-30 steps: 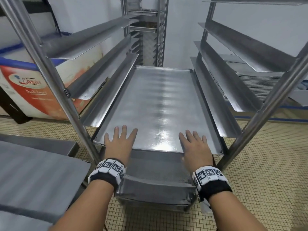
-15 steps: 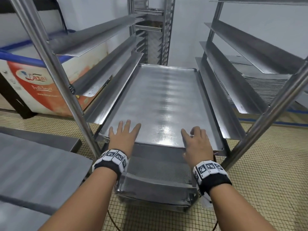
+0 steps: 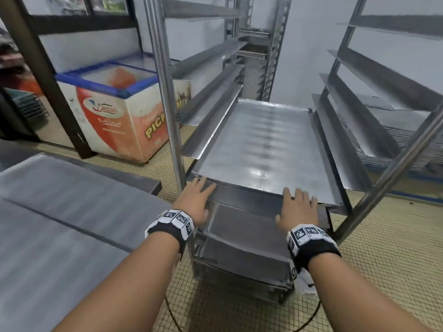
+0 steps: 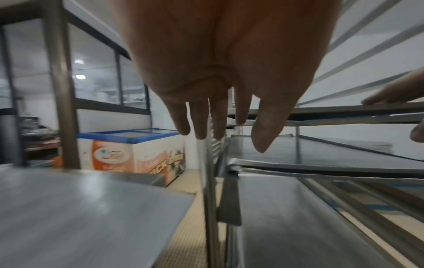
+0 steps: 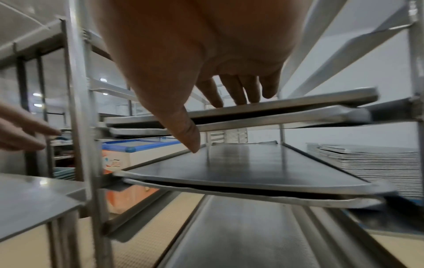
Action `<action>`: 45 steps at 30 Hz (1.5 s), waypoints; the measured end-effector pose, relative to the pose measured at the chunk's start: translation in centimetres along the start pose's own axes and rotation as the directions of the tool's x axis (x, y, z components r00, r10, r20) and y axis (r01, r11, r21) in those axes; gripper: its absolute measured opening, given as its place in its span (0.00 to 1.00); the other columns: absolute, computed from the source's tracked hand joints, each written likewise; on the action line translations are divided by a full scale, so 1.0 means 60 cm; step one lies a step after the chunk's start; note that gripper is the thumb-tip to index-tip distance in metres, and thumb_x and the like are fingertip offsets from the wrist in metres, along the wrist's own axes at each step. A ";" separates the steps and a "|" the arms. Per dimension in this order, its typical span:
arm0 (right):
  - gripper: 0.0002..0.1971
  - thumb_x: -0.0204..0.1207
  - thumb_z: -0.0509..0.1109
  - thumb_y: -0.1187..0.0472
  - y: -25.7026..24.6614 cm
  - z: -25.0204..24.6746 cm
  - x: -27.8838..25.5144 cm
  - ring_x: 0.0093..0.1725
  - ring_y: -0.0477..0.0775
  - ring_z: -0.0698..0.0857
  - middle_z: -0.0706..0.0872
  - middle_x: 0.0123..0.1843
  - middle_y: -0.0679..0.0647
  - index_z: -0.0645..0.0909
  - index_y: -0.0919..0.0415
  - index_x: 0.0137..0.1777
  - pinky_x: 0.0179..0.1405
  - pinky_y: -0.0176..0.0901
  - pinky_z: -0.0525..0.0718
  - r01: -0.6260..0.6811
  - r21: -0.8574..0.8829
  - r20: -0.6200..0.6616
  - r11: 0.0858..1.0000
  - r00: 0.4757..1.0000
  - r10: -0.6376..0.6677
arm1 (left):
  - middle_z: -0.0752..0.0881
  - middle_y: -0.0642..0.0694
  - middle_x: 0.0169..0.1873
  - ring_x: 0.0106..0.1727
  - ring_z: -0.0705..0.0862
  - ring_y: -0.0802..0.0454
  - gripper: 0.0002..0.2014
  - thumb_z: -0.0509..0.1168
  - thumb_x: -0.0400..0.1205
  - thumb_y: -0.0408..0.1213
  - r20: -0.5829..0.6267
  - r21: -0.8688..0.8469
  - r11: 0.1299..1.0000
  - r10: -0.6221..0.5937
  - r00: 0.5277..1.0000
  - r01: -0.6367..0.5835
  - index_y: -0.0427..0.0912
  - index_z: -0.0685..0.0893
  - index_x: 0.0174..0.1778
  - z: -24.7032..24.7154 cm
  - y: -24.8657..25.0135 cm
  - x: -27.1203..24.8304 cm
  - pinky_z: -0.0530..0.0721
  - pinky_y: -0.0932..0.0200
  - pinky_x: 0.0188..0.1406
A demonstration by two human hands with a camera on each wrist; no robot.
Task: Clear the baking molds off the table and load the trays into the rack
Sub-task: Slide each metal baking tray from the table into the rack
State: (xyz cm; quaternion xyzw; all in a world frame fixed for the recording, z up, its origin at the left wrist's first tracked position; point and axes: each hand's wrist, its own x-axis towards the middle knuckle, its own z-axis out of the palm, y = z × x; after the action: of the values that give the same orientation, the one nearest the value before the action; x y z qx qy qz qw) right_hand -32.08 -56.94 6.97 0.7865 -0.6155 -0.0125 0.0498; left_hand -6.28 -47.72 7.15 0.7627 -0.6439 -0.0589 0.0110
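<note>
Steel tray (image 3: 266, 149) lies flat on the rack (image 3: 165, 92) runners, its near edge under the straight fingertips of the left hand (image 3: 195, 202) and right hand (image 3: 298, 208); both rest loose, each grip released, clasping nothing. More trays sit on the runners below, partly hidden. A table (image 3: 60, 212) stands at left, blurred, its near part cut off

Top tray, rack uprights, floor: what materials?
Tray: looks like bare aluminium or steel sheet, dull brushed finish with soft glare and a rolled rim. Rack upright: polished metal tube, likely stainless, with sharper reflections. Floor: small beige square tiles with a visible grout grid.
</note>
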 end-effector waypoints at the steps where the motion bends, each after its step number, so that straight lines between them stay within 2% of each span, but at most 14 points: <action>1: 0.43 0.72 0.71 0.46 -0.013 -0.004 -0.013 0.81 0.65 0.60 0.63 0.80 0.63 0.55 0.56 0.83 0.82 0.61 0.57 0.006 0.019 0.005 1.000 1.000 -0.006 | 0.57 0.42 0.86 0.84 0.62 0.40 0.41 0.65 0.80 0.39 0.039 -0.045 0.998 -0.036 0.999 0.038 0.55 0.53 0.87 -0.001 -0.013 -0.022 0.68 0.47 0.80; 3: 0.44 0.74 0.71 0.47 -0.049 -0.017 -0.041 0.84 0.66 0.54 0.57 0.83 0.65 0.52 0.57 0.85 0.83 0.59 0.56 0.036 0.055 0.031 0.998 0.999 -0.038 | 0.76 0.40 0.77 0.71 0.80 0.40 0.38 0.65 0.81 0.38 0.103 -0.133 0.981 -0.124 0.987 0.137 0.57 0.58 0.86 -0.001 -0.046 -0.075 0.82 0.51 0.61; 6: 0.42 0.77 0.68 0.47 -0.129 -0.035 -0.086 0.86 0.65 0.51 0.52 0.86 0.63 0.52 0.57 0.86 0.84 0.58 0.53 0.152 0.100 0.114 0.983 0.980 -0.163 | 0.79 0.42 0.75 0.72 0.80 0.41 0.34 0.66 0.82 0.41 0.157 -0.197 0.940 -0.251 0.955 0.280 0.54 0.64 0.84 0.010 -0.113 -0.173 0.80 0.49 0.69; 9: 0.32 0.76 0.67 0.49 -0.240 -0.039 -0.142 0.80 0.64 0.66 0.69 0.79 0.59 0.67 0.56 0.80 0.80 0.56 0.67 0.384 0.158 0.144 0.910 0.902 -0.406 | 0.75 0.46 0.78 0.77 0.76 0.44 0.34 0.68 0.79 0.44 0.186 -0.204 0.852 -0.451 0.873 0.483 0.53 0.68 0.83 0.036 -0.195 -0.295 0.75 0.52 0.76; 12: 0.21 0.73 0.68 0.49 -0.362 -0.038 -0.219 0.66 0.63 0.82 0.84 0.64 0.57 0.81 0.55 0.64 0.65 0.53 0.83 0.600 0.216 0.172 0.770 0.753 -0.635 | 0.76 0.44 0.78 0.77 0.76 0.45 0.33 0.67 0.79 0.41 0.231 -0.195 0.725 -0.620 0.750 0.660 0.50 0.68 0.83 0.060 -0.264 -0.438 0.75 0.56 0.75; 16: 0.23 0.79 0.66 0.51 -0.513 -0.020 -0.341 0.69 0.61 0.81 0.81 0.71 0.57 0.76 0.55 0.73 0.67 0.51 0.81 0.782 0.262 0.282 0.565 0.498 -0.820 | 0.79 0.40 0.74 0.74 0.79 0.42 0.29 0.66 0.81 0.39 0.300 -0.183 0.479 -0.804 0.513 0.858 0.47 0.71 0.80 0.107 -0.331 -0.646 0.79 0.54 0.70; 20: 0.27 0.80 0.67 0.53 -0.631 -0.001 -0.473 0.75 0.59 0.76 0.75 0.77 0.58 0.71 0.55 0.79 0.74 0.47 0.75 0.826 0.375 0.334 0.422 0.304 -0.892 | 0.73 0.40 0.77 0.77 0.73 0.39 0.29 0.58 0.84 0.47 0.339 -0.125 0.205 -0.911 0.236 0.971 0.51 0.64 0.83 0.171 -0.347 -0.847 0.70 0.48 0.78; 24: 0.24 0.77 0.65 0.53 -0.702 0.018 -0.583 0.69 0.61 0.81 0.81 0.71 0.57 0.76 0.55 0.74 0.68 0.47 0.80 0.873 0.343 0.349 0.348 0.225 -0.910 | 0.58 0.37 0.81 0.81 0.59 0.30 0.40 0.52 0.73 0.67 0.440 -0.050 -0.128 -0.893 -0.093 0.991 0.62 0.54 0.83 0.235 -0.320 -1.019 0.63 0.30 0.77; 26: 0.21 0.75 0.65 0.53 -0.724 0.031 -0.622 0.61 0.60 0.86 0.86 0.63 0.57 0.78 0.54 0.68 0.58 0.44 0.84 0.845 0.372 0.361 0.385 0.250 -0.898 | 0.53 0.35 0.81 0.81 0.59 0.27 0.46 0.57 0.69 0.74 0.491 -0.033 -0.229 -0.851 -0.184 0.973 0.64 0.51 0.83 0.246 -0.286 -1.077 0.63 0.27 0.75; 30: 0.30 0.66 0.69 0.48 -0.738 0.061 -0.669 0.63 0.62 0.84 0.84 0.64 0.56 0.77 0.53 0.70 0.61 0.48 0.84 0.773 0.348 0.370 0.530 0.407 -0.835 | 0.40 0.41 0.85 0.82 0.52 0.24 0.56 0.56 0.59 0.84 0.495 -0.128 -0.333 -0.838 -0.231 0.934 0.74 0.39 0.81 0.265 -0.224 -1.129 0.57 0.20 0.74; 35: 0.56 0.49 0.80 0.44 -0.739 0.052 -0.677 0.75 0.66 0.70 0.66 0.77 0.58 0.61 0.49 0.80 0.71 0.56 0.73 0.635 0.371 0.454 0.678 0.512 -0.729 | 0.38 0.45 0.85 0.81 0.46 0.25 0.52 0.59 0.67 0.79 0.446 -0.155 -0.387 -0.848 -0.286 0.909 0.72 0.37 0.82 0.265 -0.200 -1.114 0.58 0.14 0.70; 40: 0.67 0.25 0.88 0.40 -0.752 0.049 -0.648 0.63 0.63 0.85 0.84 0.64 0.58 0.70 0.60 0.71 0.63 0.55 0.84 0.549 0.491 0.547 0.677 0.410 -0.730 | 0.47 0.44 0.84 0.79 0.55 0.25 0.56 0.64 0.66 0.77 0.463 -0.184 -0.406 -0.839 -0.285 0.895 0.65 0.40 0.84 0.259 -0.182 -1.111 0.69 0.23 0.71; 43: 0.63 0.32 0.92 0.46 -0.740 0.039 -0.629 0.62 0.64 0.86 0.84 0.65 0.61 0.68 0.64 0.72 0.60 0.53 0.85 0.514 0.508 0.572 0.691 0.399 -0.717 | 0.57 0.47 0.80 0.77 0.64 0.32 0.62 0.64 0.60 0.80 0.437 -0.216 -0.416 -0.850 -0.293 0.884 0.61 0.41 0.84 0.253 -0.171 -1.110 0.73 0.27 0.69; 45: 0.60 0.31 0.92 0.48 -0.730 0.032 -0.616 0.57 0.63 0.87 0.85 0.60 0.62 0.70 0.66 0.67 0.57 0.53 0.87 0.499 0.507 0.587 0.703 0.397 -0.706 | 0.61 0.46 0.80 0.78 0.65 0.35 0.60 0.65 0.62 0.79 0.429 -0.246 -0.471 -0.837 -0.341 0.847 0.59 0.43 0.85 0.245 -0.164 -1.108 0.73 0.29 0.70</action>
State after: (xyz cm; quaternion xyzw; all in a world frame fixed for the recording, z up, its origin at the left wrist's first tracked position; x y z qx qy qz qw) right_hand 1.14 -10.87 -0.60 0.8753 -0.2438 -0.2740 -0.3152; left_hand -9.04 20.19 -3.31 0.9159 0.3085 -0.2115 0.1458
